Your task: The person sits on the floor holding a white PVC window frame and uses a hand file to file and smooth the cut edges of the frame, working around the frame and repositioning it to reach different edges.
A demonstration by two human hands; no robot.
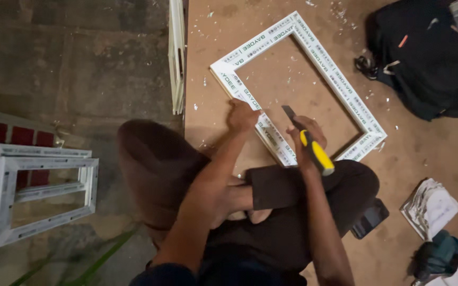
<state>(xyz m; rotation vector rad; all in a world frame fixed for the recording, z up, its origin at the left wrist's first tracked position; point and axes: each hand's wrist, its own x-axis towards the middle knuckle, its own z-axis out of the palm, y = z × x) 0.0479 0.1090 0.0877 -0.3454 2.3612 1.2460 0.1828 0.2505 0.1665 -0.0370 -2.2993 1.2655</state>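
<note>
- Right now the left hand (241,115) is pressed flat-ish on the near rail of the white plastic frame (322,58), fingers spread on it, not wrapped round anything.
- Right hand (307,139) is clenched round the yellow-and-black handle of a chisel (309,145), blade tip aimed toward the inside edge of that same rail, just beside the left hand.
- Frame lies flat on the brown board (425,153), near corner close to the person's folded knee (314,185).
- Risk: blade slips along the smooth plastic and runs into the left fingers; they sit very near the tip.
- Risk: frame slides on the board, since only one hand pins it and loose white shavings (340,10) lie under and around it.
- Risk: too steep an angle gouges the rail face or chips the welded corner.
- Risk: a slip toward the body hits the knee, which sits just below the work.
- Dim light; exact contact of tip and rail can't be told.
- Black backpack (425,53) and a second white frame (33,190) lie well apart, no hazard.
</note>
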